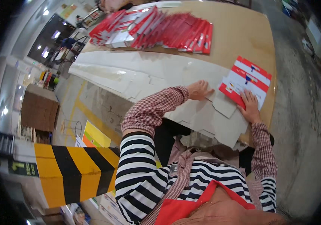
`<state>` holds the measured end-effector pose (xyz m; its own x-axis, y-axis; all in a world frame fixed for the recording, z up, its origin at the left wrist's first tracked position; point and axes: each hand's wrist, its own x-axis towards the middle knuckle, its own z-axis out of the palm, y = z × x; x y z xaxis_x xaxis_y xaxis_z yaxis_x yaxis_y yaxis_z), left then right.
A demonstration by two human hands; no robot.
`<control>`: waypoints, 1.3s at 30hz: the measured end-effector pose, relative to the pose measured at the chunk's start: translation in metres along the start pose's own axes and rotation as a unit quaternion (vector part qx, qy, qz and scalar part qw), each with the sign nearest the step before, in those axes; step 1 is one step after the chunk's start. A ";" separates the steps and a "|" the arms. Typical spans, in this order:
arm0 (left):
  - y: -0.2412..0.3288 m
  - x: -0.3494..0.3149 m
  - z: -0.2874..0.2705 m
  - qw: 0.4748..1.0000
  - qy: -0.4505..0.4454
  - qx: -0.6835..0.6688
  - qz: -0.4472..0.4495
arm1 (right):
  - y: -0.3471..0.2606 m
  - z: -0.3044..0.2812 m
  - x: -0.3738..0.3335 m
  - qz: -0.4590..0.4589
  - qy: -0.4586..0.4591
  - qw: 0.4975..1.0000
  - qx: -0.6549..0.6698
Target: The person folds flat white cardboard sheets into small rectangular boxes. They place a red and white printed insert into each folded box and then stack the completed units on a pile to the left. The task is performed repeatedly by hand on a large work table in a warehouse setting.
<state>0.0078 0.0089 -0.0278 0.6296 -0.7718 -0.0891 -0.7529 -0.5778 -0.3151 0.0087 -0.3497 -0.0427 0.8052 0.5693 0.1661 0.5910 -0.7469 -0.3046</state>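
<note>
My left hand [199,90] lies with its fingers stretched on a spread of flat grey-white cardboard sheets [145,80] that overlap across the near part of the table. Under the spread fingers of my right hand [250,105] is a red and white printed flat carton [247,77], at the table's right side; the palm rests near its lower edge. Whether more cartons lie beneath it I cannot tell. A loose grey cardboard flap [224,105] sits between my two hands.
A long leaning row of red and white folded cartons [160,30] covers the table's far side. Brown board [243,22] covers the tabletop. A yellow-and-black striped pillar [74,172] stands close on my left, with a brown cardboard box [38,108] beyond it.
</note>
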 end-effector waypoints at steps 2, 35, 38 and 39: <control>0.007 0.006 0.001 1.000 0.023 0.016 0.013 | 0.005 0.003 -0.002 -0.002 0.012 1.000 -0.016; -0.022 -0.071 0.013 0.648 0.031 -0.659 -0.380 | -0.014 0.007 -0.020 -0.116 0.065 0.990 0.055; 0.001 -0.059 -0.007 0.714 0.076 -0.556 -0.418 | -0.026 0.009 -0.002 -0.114 0.011 0.982 0.148; 0.002 -0.059 -0.008 0.685 0.078 -0.576 -0.439 | -0.034 0.009 0.012 -0.112 -0.018 0.976 0.187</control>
<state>-0.0326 0.0510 -0.0159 0.9759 0.0410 -0.2143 0.1963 -0.5937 0.7804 -0.0023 -0.3147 -0.0384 0.6518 0.7204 0.2369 0.6873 -0.4292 -0.5860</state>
